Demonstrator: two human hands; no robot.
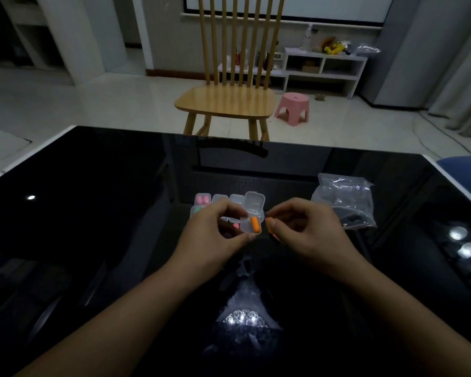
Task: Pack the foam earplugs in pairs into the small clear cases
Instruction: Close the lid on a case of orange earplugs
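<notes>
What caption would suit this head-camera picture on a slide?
Left hand holds an open clear case with one orange earplug; right hand brings a second.

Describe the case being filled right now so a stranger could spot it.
On the black table, before the wooden chair, sits a cluster of clear cases. The open case is pinched in the left hand, lid up, the only one with an orange earplug inside.
</notes>
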